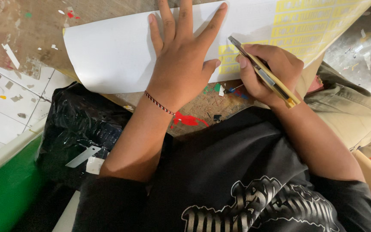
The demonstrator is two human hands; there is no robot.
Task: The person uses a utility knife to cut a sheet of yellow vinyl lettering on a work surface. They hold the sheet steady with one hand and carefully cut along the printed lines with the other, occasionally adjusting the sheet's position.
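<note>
Two hands, one knife, one sheet.

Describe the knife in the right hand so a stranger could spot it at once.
Start at the big white sheet on the worn wooden table. At its yellow-printed end, the right hand grips a utility knife: slim, yellow, its dark tip touching the sheet.

In the upper centre of the frame, the left hand lies flat with fingers spread on a wide white sheet printed with rows of yellow labels, which rests on a worn, paint-flecked wooden table. At centre right, the right hand grips a yellow-handled utility knife, its tip touching the yellow labels. A crumpled black plastic bag sits at lower left.
</note>
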